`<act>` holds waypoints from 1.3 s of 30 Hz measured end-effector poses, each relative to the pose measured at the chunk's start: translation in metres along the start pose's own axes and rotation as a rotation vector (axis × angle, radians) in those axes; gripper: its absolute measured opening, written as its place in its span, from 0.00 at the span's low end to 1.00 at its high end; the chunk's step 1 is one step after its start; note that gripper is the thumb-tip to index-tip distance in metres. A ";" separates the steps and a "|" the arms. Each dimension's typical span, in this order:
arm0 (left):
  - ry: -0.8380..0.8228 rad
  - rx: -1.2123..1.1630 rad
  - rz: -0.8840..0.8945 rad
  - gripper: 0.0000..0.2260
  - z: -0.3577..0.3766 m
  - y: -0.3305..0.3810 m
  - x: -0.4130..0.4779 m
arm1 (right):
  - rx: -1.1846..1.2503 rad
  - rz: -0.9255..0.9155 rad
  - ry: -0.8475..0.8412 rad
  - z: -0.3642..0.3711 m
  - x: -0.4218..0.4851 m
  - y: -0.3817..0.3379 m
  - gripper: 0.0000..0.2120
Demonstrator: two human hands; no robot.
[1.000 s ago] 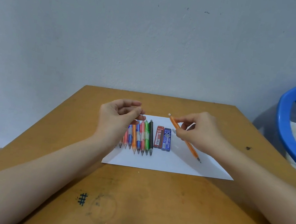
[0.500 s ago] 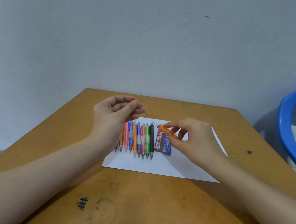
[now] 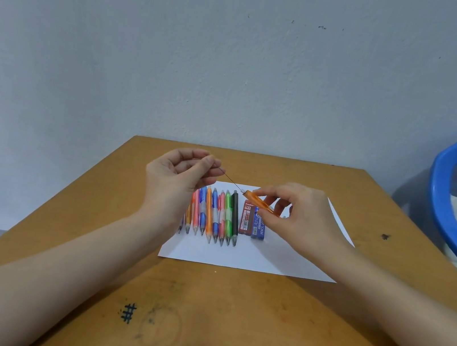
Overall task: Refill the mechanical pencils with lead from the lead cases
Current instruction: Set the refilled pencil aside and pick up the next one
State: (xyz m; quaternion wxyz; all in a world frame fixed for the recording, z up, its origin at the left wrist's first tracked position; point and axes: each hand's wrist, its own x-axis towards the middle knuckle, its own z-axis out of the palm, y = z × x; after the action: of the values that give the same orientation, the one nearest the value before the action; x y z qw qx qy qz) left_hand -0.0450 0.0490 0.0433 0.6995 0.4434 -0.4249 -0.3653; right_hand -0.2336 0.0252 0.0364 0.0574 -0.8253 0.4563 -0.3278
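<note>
lead (image 3: 232, 181) pinched in left hand (image 3: 178, 177), its tip at the open end of the orange pencil (image 3: 261, 204) clamped in right hand (image 3: 295, 216), both above the worktop (image 3: 227, 322). thin, brittle stick, likely snaps if bent; best held near the entering end. spare pencils (image 3: 214, 215) and lead cases (image 3: 254, 221) lie on paper (image 3: 268, 257).

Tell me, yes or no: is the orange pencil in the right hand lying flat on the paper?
No. The right hand holds the orange pencil lifted above the paper, its end meeting the thin lead pinched by the left hand.
</note>
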 end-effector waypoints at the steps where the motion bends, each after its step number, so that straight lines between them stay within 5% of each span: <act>1: -0.003 -0.001 -0.001 0.06 0.000 0.000 0.000 | -0.002 -0.002 0.003 0.000 0.000 0.000 0.12; 39: -0.154 0.073 0.005 0.06 0.003 -0.009 -0.008 | 0.071 -0.056 0.068 0.002 -0.001 0.003 0.14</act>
State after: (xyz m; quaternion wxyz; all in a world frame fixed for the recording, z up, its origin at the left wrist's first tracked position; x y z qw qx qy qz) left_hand -0.0520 0.0518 0.0332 0.6491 0.4383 -0.4915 -0.3807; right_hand -0.2346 0.0234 0.0332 0.0621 -0.8235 0.4228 -0.3730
